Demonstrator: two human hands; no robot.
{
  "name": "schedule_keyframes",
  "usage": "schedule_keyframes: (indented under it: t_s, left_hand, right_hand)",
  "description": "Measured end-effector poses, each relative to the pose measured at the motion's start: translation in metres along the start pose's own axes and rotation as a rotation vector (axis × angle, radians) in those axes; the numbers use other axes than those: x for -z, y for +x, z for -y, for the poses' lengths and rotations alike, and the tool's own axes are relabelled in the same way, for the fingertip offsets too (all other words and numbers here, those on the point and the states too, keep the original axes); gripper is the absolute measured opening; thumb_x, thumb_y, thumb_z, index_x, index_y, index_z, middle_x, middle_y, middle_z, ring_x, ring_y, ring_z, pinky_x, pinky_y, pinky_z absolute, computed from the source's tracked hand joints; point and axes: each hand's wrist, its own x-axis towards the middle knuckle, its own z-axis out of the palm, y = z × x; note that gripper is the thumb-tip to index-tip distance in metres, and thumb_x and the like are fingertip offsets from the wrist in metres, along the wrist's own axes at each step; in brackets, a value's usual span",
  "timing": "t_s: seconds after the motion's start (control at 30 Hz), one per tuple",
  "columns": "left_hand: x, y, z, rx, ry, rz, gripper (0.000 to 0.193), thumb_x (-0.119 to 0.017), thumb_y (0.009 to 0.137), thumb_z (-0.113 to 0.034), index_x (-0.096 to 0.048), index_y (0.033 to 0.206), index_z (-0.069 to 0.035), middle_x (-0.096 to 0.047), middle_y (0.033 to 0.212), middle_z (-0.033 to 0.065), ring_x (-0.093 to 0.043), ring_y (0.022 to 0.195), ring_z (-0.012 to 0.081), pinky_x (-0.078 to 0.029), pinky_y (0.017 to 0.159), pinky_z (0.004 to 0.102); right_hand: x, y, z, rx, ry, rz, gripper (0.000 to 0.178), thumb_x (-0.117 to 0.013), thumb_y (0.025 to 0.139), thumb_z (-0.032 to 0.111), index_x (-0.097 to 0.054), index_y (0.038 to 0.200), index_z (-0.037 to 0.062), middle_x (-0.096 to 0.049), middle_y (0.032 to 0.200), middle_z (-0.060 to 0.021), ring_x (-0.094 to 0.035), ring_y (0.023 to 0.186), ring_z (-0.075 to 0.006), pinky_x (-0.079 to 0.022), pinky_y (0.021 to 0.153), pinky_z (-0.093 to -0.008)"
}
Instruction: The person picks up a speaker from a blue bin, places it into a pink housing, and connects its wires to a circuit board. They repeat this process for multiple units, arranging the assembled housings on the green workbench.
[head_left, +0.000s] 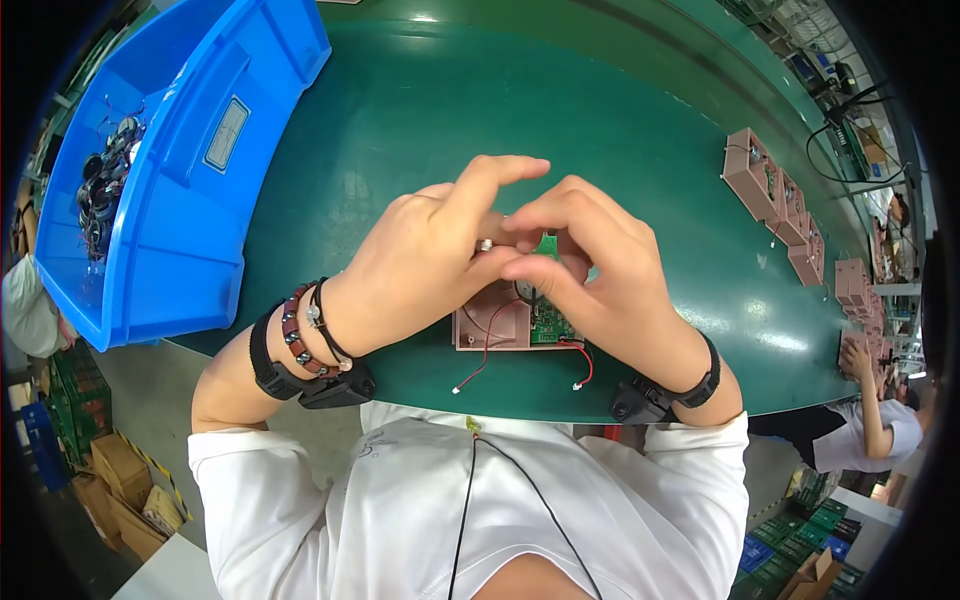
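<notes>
My left hand and my right hand meet over an open pinkish-brown plastic housing. Thumb and fingers are pinched together on both; whatever they hold is hidden behind them. A small shiny whitish piece shows at my left fingers, too small to name. Inside the housing, a green circuit board lies on the right side, partly covered by my right hand. Part of a dark round component peeks out below my fingertips. Two wire leads with white plugs, a left one and a red one, hang over the near edge.
A large blue bin on the left holds many wired round parts. Several similar housings stand in a row along the green table's right side. Farther right, another person's hand touches more housings.
</notes>
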Motion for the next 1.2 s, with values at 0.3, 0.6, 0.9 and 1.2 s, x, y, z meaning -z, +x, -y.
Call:
schedule_keyframes:
  t_s: [0.3, 0.6, 0.9, 1.2]
  left_hand:
    - [-0.006, 0.005, -0.004, -0.088, -0.002, -0.025, 0.044, -0.076, 0.073, -0.012, -0.053, 0.111, -0.006, -0.064, 0.075, 0.0061, -0.063, 0.075, 0.0266, -0.048, 0.072, 0.0352]
    - [-0.004, 0.002, 0.008, -0.294, 0.215, -0.104, 0.011, -0.073, 0.071, -0.01, -0.064, 0.078, -0.012, -0.061, 0.079, -0.0013, -0.058, 0.08, 0.0188, -0.042, 0.076, 0.0333]
    - [-0.006, 0.009, 0.01, -0.44, 0.497, -0.115, 0.016, -0.075, 0.065, -0.013, -0.065, 0.078, -0.012, -0.059, 0.076, -0.0025, -0.058, 0.079, 0.0183, -0.039, 0.077, 0.0348]
    - [-0.003, 0.022, 0.014, -0.302, 0.343, -0.13, 0.016, -0.072, 0.074, -0.012, -0.064, 0.087, -0.011, -0.061, 0.084, 0.0003, -0.058, 0.079, 0.0223, -0.041, 0.075, 0.0342]
  right_hand:
    - [0.003, -0.006, -0.012, 0.065, -0.048, -0.055, 0.015, -0.073, 0.076, 0.003, -0.062, 0.085, 0.0049, -0.062, 0.08, -0.004, -0.053, 0.058, -0.0131, -0.04, 0.049, -0.0256]
    - [0.006, -0.021, -0.023, -0.025, -0.139, -0.108, 0.014, -0.073, 0.075, 0.002, -0.062, 0.083, 0.0059, -0.064, 0.081, -0.0048, -0.057, 0.058, -0.0144, -0.043, 0.05, -0.0269]
    - [0.007, -0.011, -0.018, 0.015, -0.341, 0.03, 0.016, -0.071, 0.072, -0.003, -0.059, 0.082, 0.0023, -0.058, 0.076, -0.0088, -0.058, 0.067, -0.0223, -0.044, 0.055, -0.032]
    - [0.011, -0.01, -0.04, -0.007, -0.162, 0.12, 0.015, -0.07, 0.072, 0.003, -0.06, 0.082, 0.0065, -0.058, 0.073, -0.0039, -0.055, 0.065, -0.0227, -0.044, 0.059, -0.0356]
